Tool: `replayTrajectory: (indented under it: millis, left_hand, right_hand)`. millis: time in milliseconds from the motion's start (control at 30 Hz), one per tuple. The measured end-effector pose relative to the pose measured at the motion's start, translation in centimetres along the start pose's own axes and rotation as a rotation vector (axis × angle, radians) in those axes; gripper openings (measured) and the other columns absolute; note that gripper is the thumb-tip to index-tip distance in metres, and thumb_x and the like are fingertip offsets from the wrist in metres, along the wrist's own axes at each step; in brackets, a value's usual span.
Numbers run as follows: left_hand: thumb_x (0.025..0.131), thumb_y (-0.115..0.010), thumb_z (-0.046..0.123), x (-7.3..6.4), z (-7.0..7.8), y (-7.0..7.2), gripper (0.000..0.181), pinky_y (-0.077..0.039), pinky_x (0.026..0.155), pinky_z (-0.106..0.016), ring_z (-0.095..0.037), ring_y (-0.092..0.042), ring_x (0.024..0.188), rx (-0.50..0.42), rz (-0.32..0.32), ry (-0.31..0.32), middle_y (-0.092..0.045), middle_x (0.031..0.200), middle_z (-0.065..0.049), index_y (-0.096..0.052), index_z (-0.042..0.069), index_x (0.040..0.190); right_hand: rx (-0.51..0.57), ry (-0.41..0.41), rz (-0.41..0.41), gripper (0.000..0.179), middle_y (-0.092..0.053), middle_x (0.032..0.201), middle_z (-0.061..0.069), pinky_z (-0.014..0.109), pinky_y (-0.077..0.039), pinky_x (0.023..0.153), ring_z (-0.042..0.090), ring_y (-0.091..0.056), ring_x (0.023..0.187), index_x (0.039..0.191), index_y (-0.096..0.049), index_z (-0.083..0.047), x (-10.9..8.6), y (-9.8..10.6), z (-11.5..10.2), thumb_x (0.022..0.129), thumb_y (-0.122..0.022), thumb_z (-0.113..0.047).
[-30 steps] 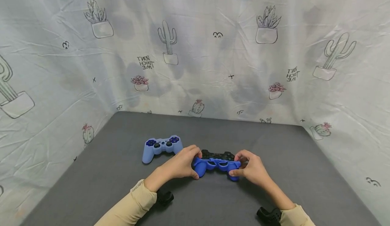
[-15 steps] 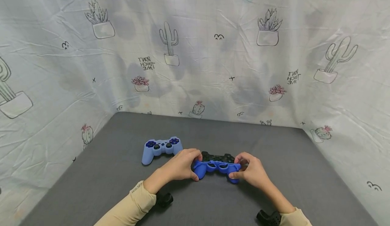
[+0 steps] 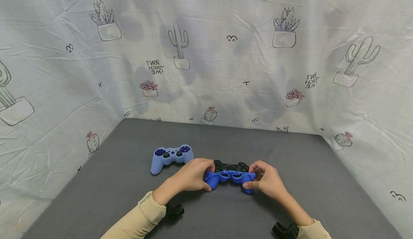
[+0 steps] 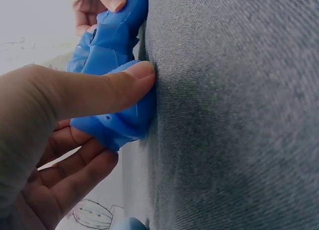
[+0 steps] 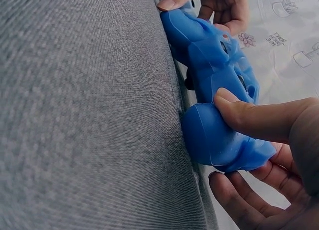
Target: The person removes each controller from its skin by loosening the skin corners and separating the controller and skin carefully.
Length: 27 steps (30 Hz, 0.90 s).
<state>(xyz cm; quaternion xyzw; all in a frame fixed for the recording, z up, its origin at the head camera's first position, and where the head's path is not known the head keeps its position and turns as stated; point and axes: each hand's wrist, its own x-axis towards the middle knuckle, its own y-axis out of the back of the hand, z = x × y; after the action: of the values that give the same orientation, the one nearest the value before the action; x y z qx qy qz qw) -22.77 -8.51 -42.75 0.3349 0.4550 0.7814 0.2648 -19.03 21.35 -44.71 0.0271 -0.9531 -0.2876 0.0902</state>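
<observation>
A black game controller [image 3: 230,167] lies at the middle of the table, partly inside a blue silicone controller cover [image 3: 214,181]. The cover wraps its near side and handles, while the far button face is bare. My left hand [image 3: 193,176] pinches the cover's left end, thumb on the near handle and fingers at the far side. At the right end, my right hand [image 3: 267,179] pinches the cover between thumb and fingers. In the right wrist view the blue cover [image 5: 212,58] looks bunched and creased near the right fingers. Some fingertips are hidden behind it.
Left of the hands lies a second controller [image 3: 157,165] in a light blue cover, close to the left hand. The grey table [image 3: 103,189] is bordered by a white curtain [image 3: 206,52] printed with cacti. Black wrist devices [image 3: 174,211] hang under the wrists.
Both hands keep their grip on the cover and have barely moved. The view has tilted slightly; the cover's place on the black controller looks almost the same.
</observation>
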Motion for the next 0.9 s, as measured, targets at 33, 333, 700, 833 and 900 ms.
replayTrajectory:
  millis: [33,333,700,833,900]
  left_hand:
    - [0.062,-0.096,0.032,0.0,0.0,0.0,0.051,-0.04,0.062,-0.024,-0.008,-0.047,0.072,0.0,-0.002,0.0,-0.053,0.081,0.01,-0.055,0.021,0.091]
    - [0.06,-0.096,0.032,0.2,0.3,-0.2,0.05,-0.04,0.061,-0.022,-0.006,-0.046,0.069,0.016,-0.002,0.01,-0.052,0.082,0.009,-0.056,0.02,0.088]
    - [0.062,-0.096,0.028,0.0,0.9,-0.2,0.046,-0.043,0.064,-0.023,-0.008,-0.048,0.075,0.041,0.003,0.061,-0.05,0.087,0.008,-0.062,0.018,0.091]
    - [0.062,-0.096,0.028,-0.2,1.2,-0.3,0.046,-0.044,0.065,-0.023,-0.009,-0.048,0.077,0.052,-0.002,0.074,-0.051,0.087,0.008,-0.062,0.017,0.091]
    - [0.061,-0.096,0.028,-0.2,1.2,-0.3,0.046,-0.043,0.065,-0.023,-0.008,-0.048,0.076,0.059,-0.001,0.068,-0.051,0.086,0.008,-0.061,0.017,0.09]
  right_hand:
    - [0.003,0.0,-0.001,0.048,-0.063,0.087,0.006,0.033,-0.051,0.055,0.02,-0.063,0.068,0.091,-0.062,-0.014,0.0,0.0,0.0,0.058,-0.097,-0.02]
    - [0.007,0.003,-0.002,0.048,-0.063,0.094,0.008,0.036,-0.051,0.057,0.021,-0.064,0.072,0.092,-0.061,-0.014,-0.2,0.2,0.1,0.06,-0.096,-0.021]
    - [0.009,0.005,0.005,0.049,-0.062,0.089,0.008,0.035,-0.051,0.057,0.022,-0.063,0.069,0.093,-0.062,-0.013,0.0,0.1,-0.1,0.06,-0.096,-0.019]
    - [0.008,-0.002,-0.004,0.049,-0.062,0.09,0.008,0.035,-0.051,0.056,0.021,-0.063,0.069,0.093,-0.061,-0.013,-0.1,0.0,-0.1,0.06,-0.096,-0.019]
    - [0.013,-0.003,-0.004,0.049,-0.063,0.091,0.008,0.035,-0.051,0.056,0.021,-0.063,0.07,0.093,-0.062,-0.013,-0.2,0.0,0.0,0.059,-0.096,-0.02]
